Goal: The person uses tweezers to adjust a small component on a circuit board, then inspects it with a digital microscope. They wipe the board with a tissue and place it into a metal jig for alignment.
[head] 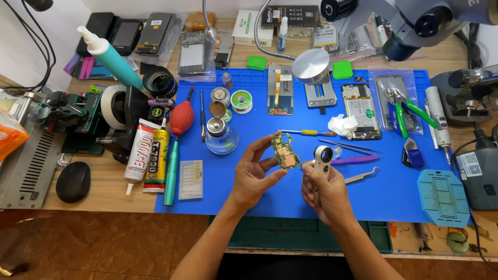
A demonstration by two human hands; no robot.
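Two hands lift a small circuit board and a loupe over a crowded repair worktop.

Nearest, the left hand pinches a green circuit board by its edges, upright above the blue mat; the right hand is wrapped round a white loupe just right of the board. Left of the hands lies a clear flat box of small parts. Farther back, a glass dispenser bottle with a metal cap holds clear liquid. At right, a clear bag holds green-handled pliers. Far off, more bags hold phones.
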